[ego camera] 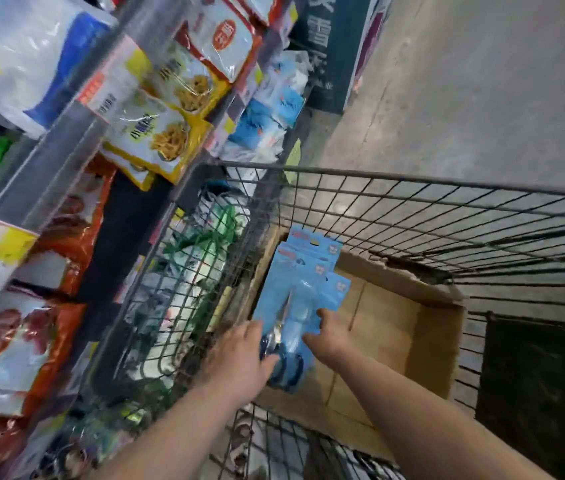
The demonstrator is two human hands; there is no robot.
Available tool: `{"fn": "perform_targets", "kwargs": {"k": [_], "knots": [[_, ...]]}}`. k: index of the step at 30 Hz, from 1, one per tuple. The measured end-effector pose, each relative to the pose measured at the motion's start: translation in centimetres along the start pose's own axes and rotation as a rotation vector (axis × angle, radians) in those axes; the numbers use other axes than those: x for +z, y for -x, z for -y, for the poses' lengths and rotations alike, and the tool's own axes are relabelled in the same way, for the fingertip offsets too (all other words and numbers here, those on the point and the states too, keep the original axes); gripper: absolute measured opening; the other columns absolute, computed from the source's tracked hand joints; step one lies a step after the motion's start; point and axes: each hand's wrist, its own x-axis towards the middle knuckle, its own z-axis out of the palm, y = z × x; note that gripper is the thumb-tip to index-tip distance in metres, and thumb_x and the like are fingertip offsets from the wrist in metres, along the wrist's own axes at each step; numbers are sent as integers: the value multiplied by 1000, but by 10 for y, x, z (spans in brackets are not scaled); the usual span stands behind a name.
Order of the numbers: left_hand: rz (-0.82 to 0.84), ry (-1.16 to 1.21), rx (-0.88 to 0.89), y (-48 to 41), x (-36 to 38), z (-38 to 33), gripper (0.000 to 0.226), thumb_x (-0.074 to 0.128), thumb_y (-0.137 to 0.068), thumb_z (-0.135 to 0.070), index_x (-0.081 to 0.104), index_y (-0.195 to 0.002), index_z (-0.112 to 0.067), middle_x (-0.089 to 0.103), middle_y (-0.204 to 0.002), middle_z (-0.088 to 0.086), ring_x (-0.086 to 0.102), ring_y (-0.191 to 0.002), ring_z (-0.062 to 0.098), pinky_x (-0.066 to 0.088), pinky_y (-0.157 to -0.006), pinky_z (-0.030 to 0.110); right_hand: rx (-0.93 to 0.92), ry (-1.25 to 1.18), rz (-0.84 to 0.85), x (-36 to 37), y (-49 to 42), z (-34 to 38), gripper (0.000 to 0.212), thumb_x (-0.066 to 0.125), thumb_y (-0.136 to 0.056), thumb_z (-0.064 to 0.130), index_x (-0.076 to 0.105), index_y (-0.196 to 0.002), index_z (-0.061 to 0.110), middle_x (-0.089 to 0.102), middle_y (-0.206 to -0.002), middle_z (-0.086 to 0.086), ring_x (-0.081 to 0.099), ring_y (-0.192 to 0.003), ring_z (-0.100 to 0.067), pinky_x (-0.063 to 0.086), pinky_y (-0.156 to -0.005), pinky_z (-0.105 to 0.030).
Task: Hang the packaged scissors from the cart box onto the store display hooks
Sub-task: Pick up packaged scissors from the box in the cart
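A stack of blue-carded packaged scissors [300, 282] stands upright over the left end of the cardboard box [423, 327] inside the wire cart [412, 202]. My left hand [239, 358] grips the stack's left lower edge, thumb on the front by the dark scissor handles. My right hand [329, 334] holds the stack's right edge, fingers curled behind the cards. No display hooks show in this view.
Shelves at the left carry hanging snack bags [166, 133] and red packets [66, 237]. Blue packets [267, 109] hang farther along the shelf. A second wire basket [177, 278] with mixed goods sits between the shelf and the box. Grey floor [481, 98] lies to the right.
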Motion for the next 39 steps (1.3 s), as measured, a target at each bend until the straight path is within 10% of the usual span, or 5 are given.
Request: {"fn": "perform_targets", "kwargs": {"k": [12, 24, 39], "knots": [[-4, 436, -200, -54, 34, 6, 53, 54, -91, -30, 40, -141, -22, 53, -136, 5, 53, -122, 26, 45, -102, 42, 121, -423, -113, 41, -41, -14, 19, 68, -82, 23, 51, -88, 18, 50, -73, 7, 50, -69, -14, 38, -57, -23], [58, 521, -271, -76, 36, -12, 60, 53, -91, -25, 31, -146, -17, 42, -147, 9, 49, -126, 31, 41, -106, 42, 17, -830, -99, -13, -9, -69, 16, 48, -96, 9, 53, -108, 18, 63, -110, -7, 61, -99, -20, 49, -97, -44], [-109, 467, -413, -109, 63, -35, 46, 66, -84, -28, 51, -126, -13, 49, -132, 11, 55, -115, 32, 46, -93, 37, 121, -767, -86, -17, -38, -101, 15, 44, -97, 18, 54, -109, 19, 64, -114, -10, 62, -104, -25, 49, -97, -48]]}}
